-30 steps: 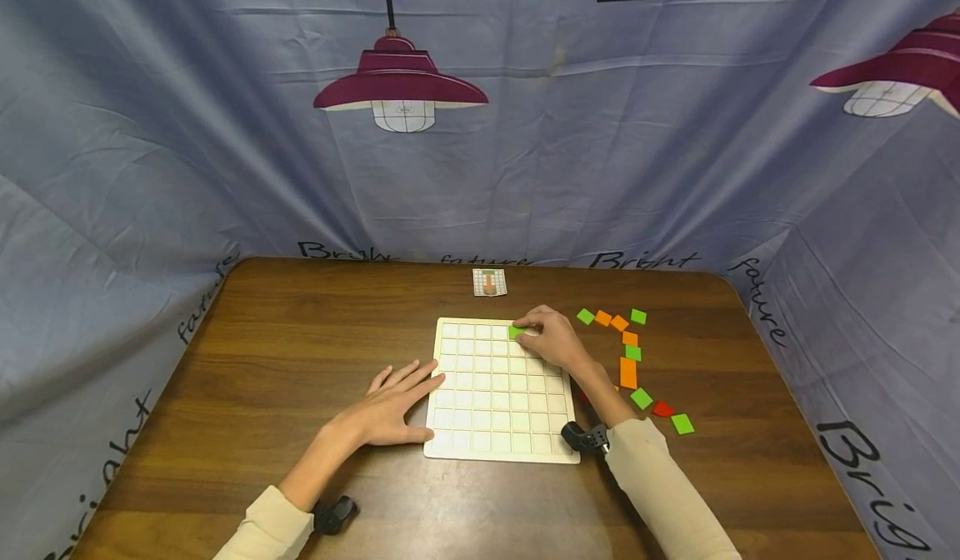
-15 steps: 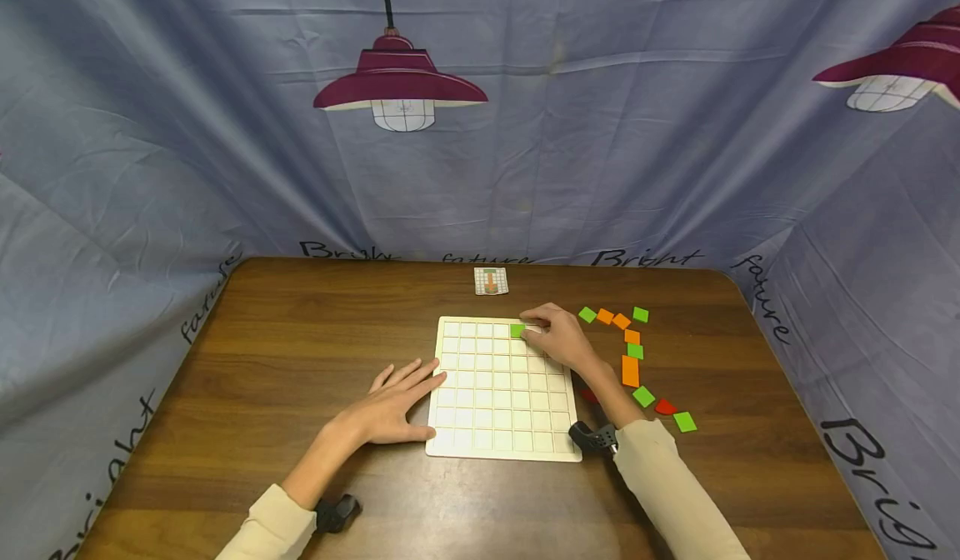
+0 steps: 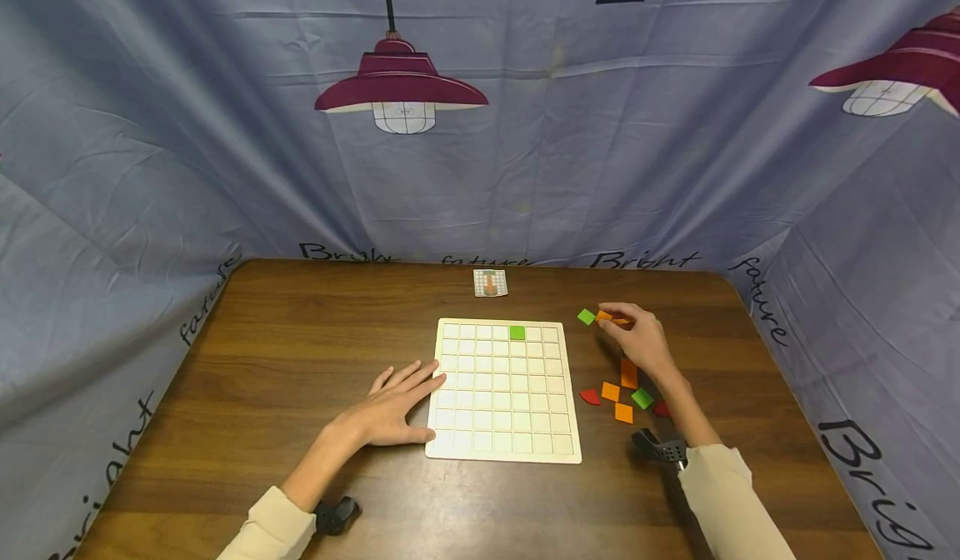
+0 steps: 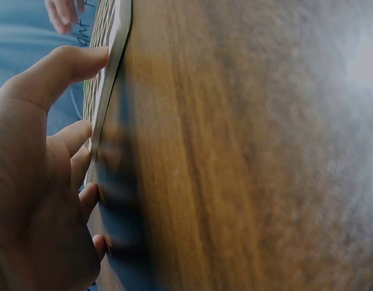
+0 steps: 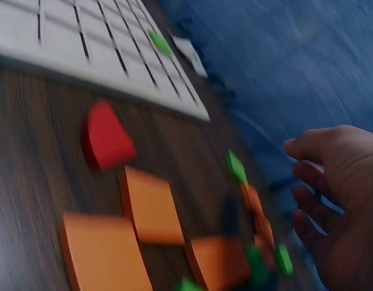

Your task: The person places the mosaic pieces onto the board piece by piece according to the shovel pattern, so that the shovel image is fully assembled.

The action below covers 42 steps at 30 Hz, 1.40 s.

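A cream grid board [image 3: 495,393] lies on the table, with one green square tile [image 3: 517,332] in its far row. My left hand [image 3: 386,410] rests against the board's left edge, fingers spread; the left wrist view shows its thumb and fingertips touching that edge. Over the loose tiles to the right hovers my right hand [image 3: 639,339], thumb and fingers apart near an orange tile [image 3: 603,316]. In the right wrist view, the right hand [image 5: 350,194] has nothing in its loosely bent fingers. It hides some tiles in the head view.
Beside the board's right edge lie a red quarter-round tile [image 3: 590,397], orange tiles [image 3: 624,412] and a green tile [image 3: 642,398]. Another green tile [image 3: 586,317] is farther back. A small patterned card [image 3: 490,282] lies behind the board. Blue-grey cloth surrounds the wooden table [image 3: 315,318].
My right hand has let go of the green tile in the board's far row and moved right, over the loose tiles. My left hand has stayed at the board's edge.
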Available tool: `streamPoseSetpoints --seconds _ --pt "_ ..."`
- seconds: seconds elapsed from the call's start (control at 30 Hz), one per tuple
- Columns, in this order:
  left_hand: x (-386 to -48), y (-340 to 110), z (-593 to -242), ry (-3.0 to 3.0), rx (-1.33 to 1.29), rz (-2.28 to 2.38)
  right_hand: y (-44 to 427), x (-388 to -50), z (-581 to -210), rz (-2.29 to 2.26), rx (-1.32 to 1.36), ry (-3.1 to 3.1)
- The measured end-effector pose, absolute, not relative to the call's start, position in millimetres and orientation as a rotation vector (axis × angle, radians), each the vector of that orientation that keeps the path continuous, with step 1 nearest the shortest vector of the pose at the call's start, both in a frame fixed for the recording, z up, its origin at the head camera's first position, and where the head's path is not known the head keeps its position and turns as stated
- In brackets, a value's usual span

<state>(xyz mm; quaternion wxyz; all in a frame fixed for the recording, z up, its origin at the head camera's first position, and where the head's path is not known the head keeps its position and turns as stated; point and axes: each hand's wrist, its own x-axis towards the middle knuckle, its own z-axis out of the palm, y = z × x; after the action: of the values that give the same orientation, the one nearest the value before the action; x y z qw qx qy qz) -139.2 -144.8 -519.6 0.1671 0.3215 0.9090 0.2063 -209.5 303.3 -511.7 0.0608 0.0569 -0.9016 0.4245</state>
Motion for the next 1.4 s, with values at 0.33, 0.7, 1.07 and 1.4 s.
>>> streamPoseSetpoints --seconds 0.33,0.7,1.07,1.4 --pt "-138.3 -145.2 -520.4 2.591 0.923 0.599 363.9 -205.7 -531.1 1.247 -0.115 -2.741" --pt "-138.2 -144.3 -520.0 2.587 0.927 0.596 372.9 -219.2 -541.9 1.154 -0.130 -2.835" --pt "-138.6 -144.7 -521.5 2.580 0.923 0.600 371.5 -221.4 -538.9 1.121 -0.176 -2.800" --pt "-139.4 -145.2 -522.1 2.585 0.906 0.598 327.7 -223.8 -519.2 1.225 -0.019 -2.655"
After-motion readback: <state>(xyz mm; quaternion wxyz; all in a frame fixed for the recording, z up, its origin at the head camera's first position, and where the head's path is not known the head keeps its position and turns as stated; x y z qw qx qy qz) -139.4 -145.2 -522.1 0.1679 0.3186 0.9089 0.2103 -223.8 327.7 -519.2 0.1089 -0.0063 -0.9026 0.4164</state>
